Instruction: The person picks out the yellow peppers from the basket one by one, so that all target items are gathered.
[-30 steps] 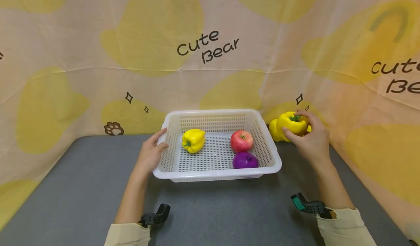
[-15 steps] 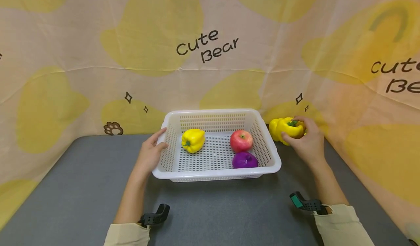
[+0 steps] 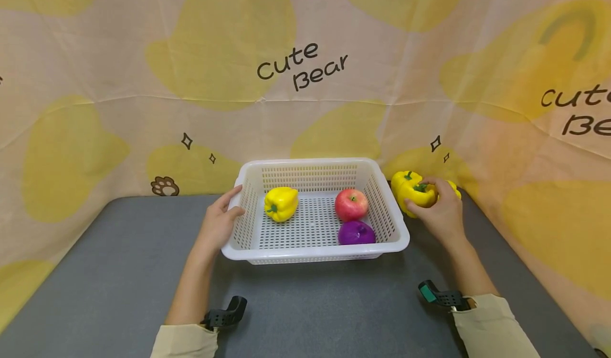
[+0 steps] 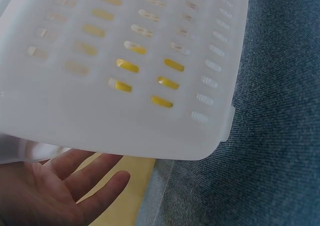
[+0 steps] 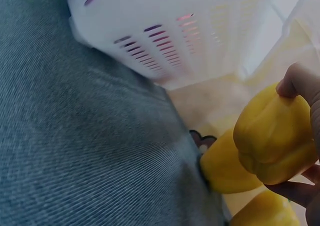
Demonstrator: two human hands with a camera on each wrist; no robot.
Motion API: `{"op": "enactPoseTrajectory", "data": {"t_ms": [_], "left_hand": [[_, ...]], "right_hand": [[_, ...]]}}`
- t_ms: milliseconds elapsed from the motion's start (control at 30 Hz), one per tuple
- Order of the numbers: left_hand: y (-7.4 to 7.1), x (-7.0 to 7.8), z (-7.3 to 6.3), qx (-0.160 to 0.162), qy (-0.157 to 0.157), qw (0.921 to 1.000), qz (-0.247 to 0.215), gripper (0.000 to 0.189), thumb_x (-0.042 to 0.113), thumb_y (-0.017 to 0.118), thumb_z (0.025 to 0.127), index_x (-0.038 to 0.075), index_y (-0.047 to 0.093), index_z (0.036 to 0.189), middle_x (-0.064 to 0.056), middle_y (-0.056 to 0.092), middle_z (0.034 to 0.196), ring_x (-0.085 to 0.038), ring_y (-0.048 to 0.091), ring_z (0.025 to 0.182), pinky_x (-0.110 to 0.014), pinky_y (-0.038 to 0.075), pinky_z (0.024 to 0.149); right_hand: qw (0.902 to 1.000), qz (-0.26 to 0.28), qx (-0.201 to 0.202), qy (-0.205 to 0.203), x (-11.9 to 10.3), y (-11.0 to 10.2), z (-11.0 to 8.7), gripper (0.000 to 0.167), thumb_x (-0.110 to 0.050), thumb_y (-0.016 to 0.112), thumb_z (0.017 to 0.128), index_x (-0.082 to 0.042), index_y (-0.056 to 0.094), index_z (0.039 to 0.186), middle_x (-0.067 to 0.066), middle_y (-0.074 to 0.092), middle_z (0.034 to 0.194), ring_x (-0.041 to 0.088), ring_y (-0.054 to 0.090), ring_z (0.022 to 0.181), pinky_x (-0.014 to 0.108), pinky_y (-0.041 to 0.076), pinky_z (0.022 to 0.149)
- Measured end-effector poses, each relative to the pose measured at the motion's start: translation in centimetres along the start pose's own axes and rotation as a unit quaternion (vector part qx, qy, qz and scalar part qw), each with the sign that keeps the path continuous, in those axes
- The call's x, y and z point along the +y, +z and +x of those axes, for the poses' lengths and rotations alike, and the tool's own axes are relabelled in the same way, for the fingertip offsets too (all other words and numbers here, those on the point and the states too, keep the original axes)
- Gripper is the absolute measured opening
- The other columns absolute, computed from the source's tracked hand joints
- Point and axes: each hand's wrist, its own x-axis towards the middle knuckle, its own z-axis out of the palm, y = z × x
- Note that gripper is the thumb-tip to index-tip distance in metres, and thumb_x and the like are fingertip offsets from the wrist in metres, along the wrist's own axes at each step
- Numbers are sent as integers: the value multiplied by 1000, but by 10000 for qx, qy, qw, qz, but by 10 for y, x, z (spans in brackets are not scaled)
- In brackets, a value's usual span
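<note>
In the head view a white plastic basket (image 3: 310,253) stands on the grey table, and my left hand (image 3: 220,225) holds its left rim, thumb over the edge. The left wrist view shows several spread fingers (image 4: 102,196) under that rim. Inside the basket lie a yellow bell pepper (image 3: 281,204), a red apple (image 3: 351,204) and a purple round vegetable or fruit (image 3: 356,233). Right of the basket, my right hand (image 3: 444,215) pinches another yellow bell pepper (image 5: 275,136) between thumb and fingers. Its far side is hidden by the hand.
Two more yellow bell peppers lie close by the held one: one behind it (image 5: 227,166), the other to its right (image 3: 454,189). A printed cloth backdrop (image 3: 305,124) rises right behind the basket. The grey tabletop (image 3: 324,305) stretches toward me.
My right hand has come down and slightly left with the yellow bell pepper, uncovering part of the pepper to the right. The left hand and basket have stayed in place.
</note>
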Motion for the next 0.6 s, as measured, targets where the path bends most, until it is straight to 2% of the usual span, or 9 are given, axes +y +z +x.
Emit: {"op": "enactPoseTrajectory", "data": {"t_ms": [267, 467, 600], "left_hand": [[0, -1, 0, -1, -11, 10000, 14, 60, 12, 46, 100, 21, 36, 158, -22, 46, 155, -39, 66, 114, -40, 62, 82], [0, -2, 1, 20, 6, 10000, 60, 60, 12, 46, 100, 21, 36, 158, -22, 45, 155, -39, 67, 113, -39, 62, 82], [0, -1, 1, 12, 33, 10000, 70, 60, 12, 46, 100, 20, 35, 159, -23, 45, 155, -38, 68, 112, -39, 62, 80]], "right_hand": [[9995, -42, -320, 62, 11, 7, -5, 52, -15, 81, 76, 3, 59, 120, 25, 60, 122, 39, 53, 106, 49, 43, 91], [9994, -103, -322, 4, 19, 12, -8, 52, -14, 81, 75, 4, 59, 119, 25, 61, 116, 38, 54, 101, 48, 44, 89], [9990, -99, -428, 46, 24, 15, -10, 53, -14, 82, 76, 5, 58, 120, 26, 60, 117, 39, 54, 103, 54, 45, 93]]}}
